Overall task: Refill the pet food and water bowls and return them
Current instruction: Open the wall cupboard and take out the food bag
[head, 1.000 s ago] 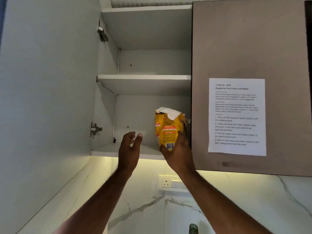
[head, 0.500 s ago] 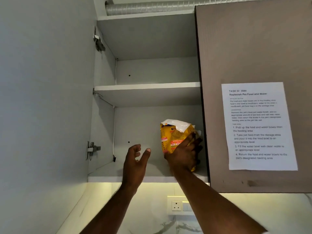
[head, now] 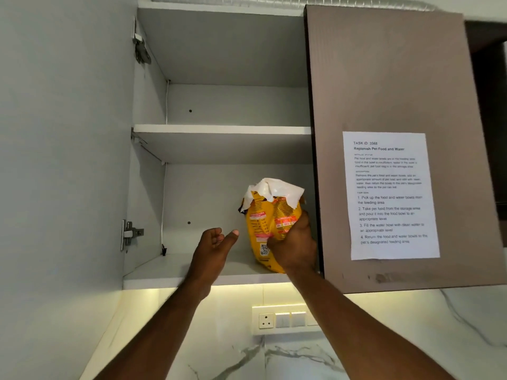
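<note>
A yellow pet food bag with a torn white top stands on the bottom shelf of an open wall cabinet, at its right side. My right hand grips the bag's lower right part, fingers wrapped round it. My left hand is raised just left of the bag, fingers loosely curled, holding nothing and apart from the bag. No bowls are in view.
The cabinet's open left door stands at my left; the shut brown right door carries a printed task sheet. An upper shelf is bare. A wall socket sits on the marble backsplash below.
My right hand has shifted from the bag's bottom to wrap round its side, and the bag now sits further inside on the shelf. The camera has come closer and tilted up.
</note>
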{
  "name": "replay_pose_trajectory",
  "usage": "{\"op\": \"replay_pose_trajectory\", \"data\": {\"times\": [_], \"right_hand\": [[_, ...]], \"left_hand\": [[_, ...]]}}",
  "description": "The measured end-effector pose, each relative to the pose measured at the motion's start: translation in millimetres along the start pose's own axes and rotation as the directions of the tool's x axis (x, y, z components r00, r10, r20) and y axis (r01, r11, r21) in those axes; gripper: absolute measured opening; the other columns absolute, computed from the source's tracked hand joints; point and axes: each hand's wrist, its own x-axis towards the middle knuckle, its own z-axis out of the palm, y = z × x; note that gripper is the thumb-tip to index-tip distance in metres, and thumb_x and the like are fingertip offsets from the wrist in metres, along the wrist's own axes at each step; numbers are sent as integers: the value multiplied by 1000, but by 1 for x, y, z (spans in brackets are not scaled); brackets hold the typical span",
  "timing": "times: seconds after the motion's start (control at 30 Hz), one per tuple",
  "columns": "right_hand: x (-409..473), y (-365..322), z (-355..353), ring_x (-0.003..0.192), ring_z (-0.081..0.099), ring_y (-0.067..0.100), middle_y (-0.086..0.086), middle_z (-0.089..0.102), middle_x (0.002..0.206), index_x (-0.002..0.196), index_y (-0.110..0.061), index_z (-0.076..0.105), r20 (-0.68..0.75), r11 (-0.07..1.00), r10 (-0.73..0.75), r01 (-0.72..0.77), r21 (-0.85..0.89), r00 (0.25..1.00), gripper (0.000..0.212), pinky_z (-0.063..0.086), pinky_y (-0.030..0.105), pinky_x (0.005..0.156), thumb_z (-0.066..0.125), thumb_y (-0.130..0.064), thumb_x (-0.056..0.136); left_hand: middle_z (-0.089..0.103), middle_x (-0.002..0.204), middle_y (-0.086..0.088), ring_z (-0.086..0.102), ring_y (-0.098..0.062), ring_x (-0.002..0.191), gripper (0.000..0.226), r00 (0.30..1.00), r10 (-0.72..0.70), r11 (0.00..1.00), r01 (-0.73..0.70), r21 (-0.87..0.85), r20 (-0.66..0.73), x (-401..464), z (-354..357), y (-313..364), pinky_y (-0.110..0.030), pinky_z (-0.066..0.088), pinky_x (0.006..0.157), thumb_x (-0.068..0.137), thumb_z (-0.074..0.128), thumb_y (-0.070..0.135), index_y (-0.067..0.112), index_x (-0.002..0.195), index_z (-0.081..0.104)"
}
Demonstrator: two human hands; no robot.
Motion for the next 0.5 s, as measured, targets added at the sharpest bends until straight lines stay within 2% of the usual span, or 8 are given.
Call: {"op": "replay_pose_trajectory", "data": {"times": [0.07,0.17,0.2,0.23,0.27,0.33,0.4,0.5], "right_hand": [[-8,-2,-14,121,64,34,7,61,138,149,-19,38,31,996,-31,28,85,999,90,54,47,98,89,-41,78],[-19,-2,-43,118,66,29,0,65,133,142,-27,44,127,978,-49,22,208,991,85,53,42,98,94,-38,73],[-23,-1,-52,115,67,26,-3,67,129,139,-32,45,155,966,-59,18,257,986,84,54,42,97,95,-38,71],[-27,0,-63,113,68,23,-7,68,126,136,-36,46,176,955,-68,13,296,982,83,55,42,97,96,-38,69],[-31,1,-73,111,68,19,-10,67,124,135,-39,46,196,944,-75,7,330,978,83,56,41,95,96,-38,69],[-42,4,-92,105,67,9,-18,67,119,136,-39,47,227,931,-84,-5,365,970,84,55,32,90,96,-35,69],[-51,8,-109,101,70,5,-21,68,116,134,-37,50,246,913,-104,-5,407,964,81,55,25,84,97,-30,68],[-67,16,-135,102,73,4,-16,75,115,132,-33,55,290,876,-129,-29,482,948,82,58,20,78,95,-33,60]], "left_hand": [[51,145,-3,49,-20,126,79,996,-58,998,60,-22,74,4,3,1,-33,39,95,85,70,57,19,148,41],[45,155,-6,44,-27,141,133,975,-84,992,102,-79,207,8,4,1,-38,39,103,46,78,84,22,154,32],[46,155,-6,45,-28,141,144,963,-73,988,106,-115,259,9,3,3,-39,39,106,36,81,85,22,155,30],[48,154,-7,49,-29,139,146,945,-48,983,104,-155,325,11,3,5,-41,40,110,34,85,82,21,155,30],[52,151,-10,54,-30,135,141,921,-7,978,88,-189,390,13,3,7,-46,44,111,37,89,75,19,154,33],[59,143,-14,62,-34,127,123,883,85,978,14,-207,462,11,7,13,-55,50,105,50,93,62,16,150,41],[63,138,-14,64,-35,124,107,846,159,973,-47,-226,509,1,13,23,-53,55,99,59,92,54,14,147,46],[70,129,-12,67,-35,118,88,797,196,958,-29,-287,572,-22,29,31,-46,58,93,59,93,50,18,134,59]]}}
